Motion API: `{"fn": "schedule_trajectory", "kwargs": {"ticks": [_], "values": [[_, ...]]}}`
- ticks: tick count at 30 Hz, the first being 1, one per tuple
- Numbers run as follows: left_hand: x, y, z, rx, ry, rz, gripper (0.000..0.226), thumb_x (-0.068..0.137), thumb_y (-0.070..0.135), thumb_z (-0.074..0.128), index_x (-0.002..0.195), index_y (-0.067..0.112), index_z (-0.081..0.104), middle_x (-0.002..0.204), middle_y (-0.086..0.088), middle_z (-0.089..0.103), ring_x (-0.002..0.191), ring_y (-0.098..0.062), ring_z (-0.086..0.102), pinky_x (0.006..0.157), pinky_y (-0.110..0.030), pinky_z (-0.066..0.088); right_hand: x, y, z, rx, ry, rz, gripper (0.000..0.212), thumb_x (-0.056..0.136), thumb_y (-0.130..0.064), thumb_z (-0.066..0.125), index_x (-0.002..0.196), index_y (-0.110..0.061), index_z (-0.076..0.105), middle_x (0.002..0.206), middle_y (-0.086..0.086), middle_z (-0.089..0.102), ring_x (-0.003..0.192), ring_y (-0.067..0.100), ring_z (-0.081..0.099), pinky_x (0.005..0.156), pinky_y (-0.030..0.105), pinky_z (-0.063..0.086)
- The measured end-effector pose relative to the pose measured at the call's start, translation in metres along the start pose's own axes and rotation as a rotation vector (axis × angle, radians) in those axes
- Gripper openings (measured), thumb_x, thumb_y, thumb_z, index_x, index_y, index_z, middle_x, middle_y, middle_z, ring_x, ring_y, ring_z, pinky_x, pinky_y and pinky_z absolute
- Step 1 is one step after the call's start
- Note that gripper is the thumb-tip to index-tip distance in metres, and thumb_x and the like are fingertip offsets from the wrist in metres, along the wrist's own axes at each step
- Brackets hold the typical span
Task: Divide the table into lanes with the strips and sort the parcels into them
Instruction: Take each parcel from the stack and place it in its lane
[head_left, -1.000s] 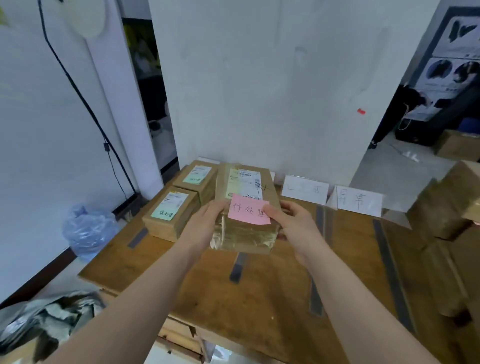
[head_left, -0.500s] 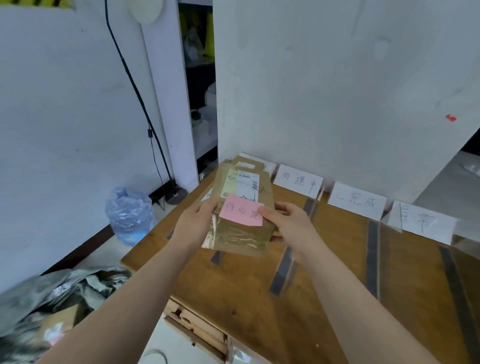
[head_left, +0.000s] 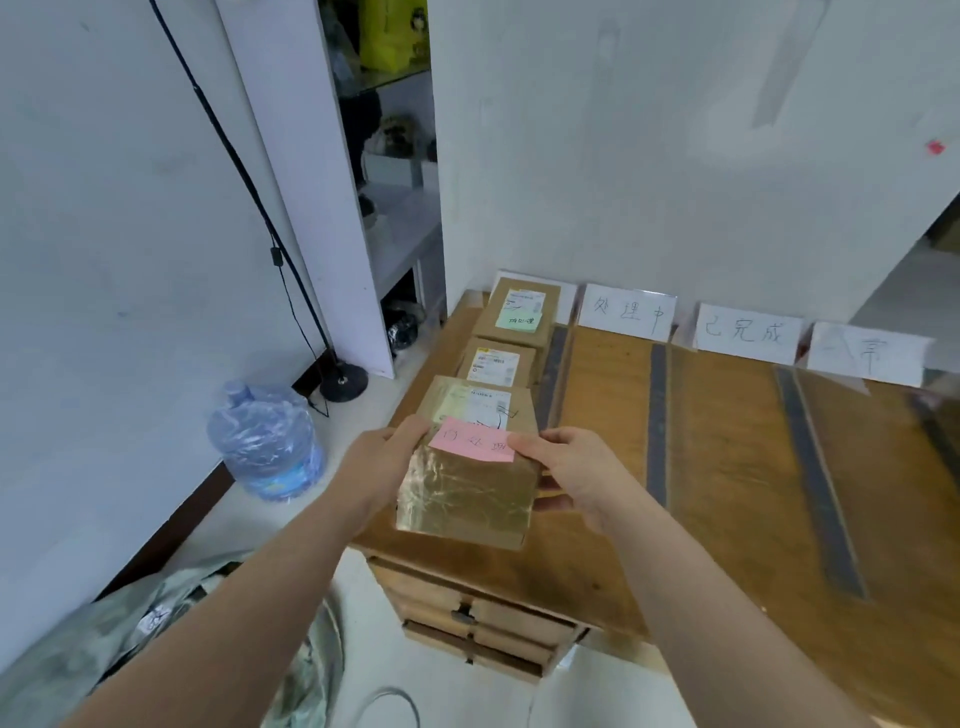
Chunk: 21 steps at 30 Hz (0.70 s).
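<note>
Sorting looked to be the step in hand, since the dark strips (head_left: 657, 415) already ran from the near edge of the surface (head_left: 727, 467) towards its far edge and split it into lanes. Paper signs (head_left: 626, 312) stood along the far edge at the heads of the lanes.

In the lane along the left edge, a far parcel (head_left: 519, 317) with a green note sat close to the far left corner. A middle parcel (head_left: 498, 364) lay just in front of it. The parcel (head_left: 467, 499) being sorted, wrapped in shiny film and carrying a pink note (head_left: 470, 441), was over the near left corner, in line with those two.

The left hand (head_left: 384, 462) gripped its left side with the thumb on top. The right hand (head_left: 576, 473) gripped its right side, thumb pressed on the edge of the pink note and fingers curled underneath. Whether the parcel's underside touched the surface could not be told from the head view.

Judging by the row, the next move called for lowering it flat into the left lane, just in front of the middle parcel. It should neither overhang the near edge nor cross the nearest strip, and both hands should then let go together. The film looked slick, so a firm hold on both sides seemed wise until it sat flat.
</note>
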<state>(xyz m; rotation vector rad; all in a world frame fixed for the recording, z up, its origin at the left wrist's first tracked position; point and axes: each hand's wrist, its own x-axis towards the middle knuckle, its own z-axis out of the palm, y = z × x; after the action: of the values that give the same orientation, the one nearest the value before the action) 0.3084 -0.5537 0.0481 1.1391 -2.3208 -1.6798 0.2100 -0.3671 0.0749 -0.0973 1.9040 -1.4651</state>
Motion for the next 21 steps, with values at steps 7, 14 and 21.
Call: {"fn": "schedule_trajectory", "kwargs": {"ticks": [7,14,21], "values": [[0.013,-0.041,-0.012,-0.017,-0.203,-0.095,0.046,0.086,0.054,0.052,0.085,0.012,0.071,0.07,-0.004,0.069,0.07,-0.019,0.058,0.074,-0.033,0.044,0.005,0.037,0.04,0.033,0.101,0.106,0.018,0.085,-0.024,0.073,0.092,-0.02,0.057,0.09,0.0,0.071,0.08,0.016,0.069,0.069,0.035,0.06],[0.034,-0.072,-0.006,-0.042,-0.249,-0.099,0.022,0.1,0.029,0.052,0.091,0.022,0.07,0.076,0.008,0.075,0.079,-0.016,0.067,0.082,-0.034,0.053,0.027,0.073,0.061,0.095,0.19,0.164,0.022,0.084,-0.013,0.074,0.097,-0.019,0.057,0.096,-0.001,0.071,0.086,0.017,0.07,0.079,0.039,0.059],[0.047,-0.096,-0.003,-0.018,-0.33,-0.109,0.015,0.101,0.023,0.053,0.1,0.027,0.067,0.094,0.007,0.075,0.098,-0.02,0.07,0.094,-0.045,0.055,0.042,0.099,0.075,0.04,0.26,0.174,0.039,0.082,-0.006,0.074,0.116,-0.016,0.057,0.108,0.0,0.07,0.093,0.018,0.069,0.079,0.041,0.06]]}}
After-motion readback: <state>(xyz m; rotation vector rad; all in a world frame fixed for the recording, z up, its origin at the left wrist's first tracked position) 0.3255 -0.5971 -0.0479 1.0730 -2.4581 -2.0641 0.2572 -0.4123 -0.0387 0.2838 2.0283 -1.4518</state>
